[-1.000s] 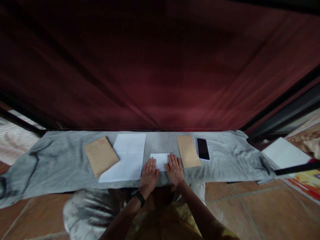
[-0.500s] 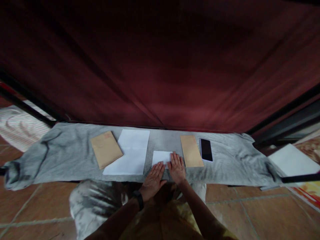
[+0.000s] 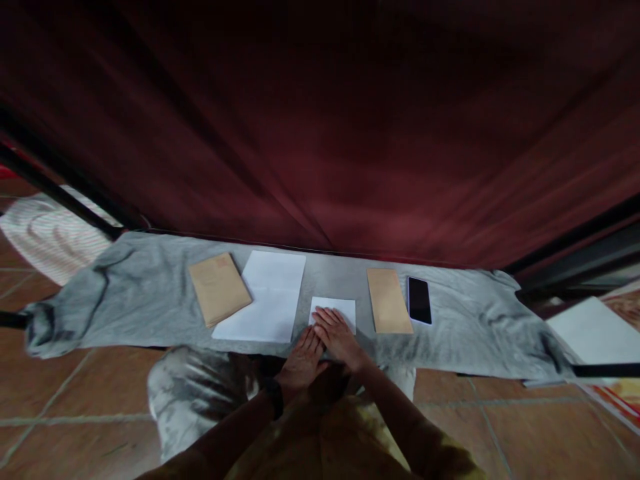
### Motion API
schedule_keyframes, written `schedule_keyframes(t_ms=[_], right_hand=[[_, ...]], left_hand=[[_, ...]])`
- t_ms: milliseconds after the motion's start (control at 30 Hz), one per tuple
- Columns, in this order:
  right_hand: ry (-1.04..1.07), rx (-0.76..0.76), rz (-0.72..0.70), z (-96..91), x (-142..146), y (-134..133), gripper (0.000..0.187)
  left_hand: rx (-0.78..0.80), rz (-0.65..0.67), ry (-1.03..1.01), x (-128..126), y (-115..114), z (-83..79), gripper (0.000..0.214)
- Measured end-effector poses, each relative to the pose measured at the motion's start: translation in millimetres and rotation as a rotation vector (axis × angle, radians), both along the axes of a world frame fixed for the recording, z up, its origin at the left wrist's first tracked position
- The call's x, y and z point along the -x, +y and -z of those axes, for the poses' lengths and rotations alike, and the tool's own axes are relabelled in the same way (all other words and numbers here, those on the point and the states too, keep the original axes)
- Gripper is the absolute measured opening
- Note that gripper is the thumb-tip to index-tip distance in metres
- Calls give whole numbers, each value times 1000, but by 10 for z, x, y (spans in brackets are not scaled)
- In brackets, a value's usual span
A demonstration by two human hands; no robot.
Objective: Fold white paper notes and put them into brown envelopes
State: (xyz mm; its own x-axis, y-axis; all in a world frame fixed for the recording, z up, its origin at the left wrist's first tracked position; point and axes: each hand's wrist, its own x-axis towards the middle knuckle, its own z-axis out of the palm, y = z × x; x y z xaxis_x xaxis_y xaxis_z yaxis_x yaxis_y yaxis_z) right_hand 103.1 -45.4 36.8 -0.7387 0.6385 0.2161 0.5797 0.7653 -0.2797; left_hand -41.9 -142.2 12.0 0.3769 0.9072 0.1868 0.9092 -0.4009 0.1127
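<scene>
A small folded sheet of white paper (image 3: 347,309) lies on the grey cloth in front of me. My right hand (image 3: 336,335) lies flat on its left part, fingers stretched out. Beside it, my left hand (image 3: 301,360) rests with extended fingers at the paper's lower left corner, its fingertips close against the right hand. To the left is a larger white sheet (image 3: 273,300) with a crease across it, partly under a stack of brown envelopes (image 3: 220,288). A single brown envelope (image 3: 390,301) lies to the right of the folded paper.
A smartphone (image 3: 419,300) lies right of the single envelope. The grey cloth (image 3: 155,300) covers a narrow bench, with a dark red curtain (image 3: 320,167) hanging behind it. At the far right is a white board (image 3: 595,330) near a black bar.
My right hand has slid left across the folded paper and now meets my left hand, baring the paper's right side. The whole view has shifted slightly.
</scene>
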Motion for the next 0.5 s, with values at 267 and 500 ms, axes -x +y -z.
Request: schedule_keyframes(t_ms=[267, 500], right_hand=[[-87, -9, 28, 45, -25, 336, 46], [-54, -31, 101, 57, -106, 247, 48]], left_hand=[[42, -15, 117, -79, 28, -14, 70], [105, -27, 144, -158, 30, -4, 78]])
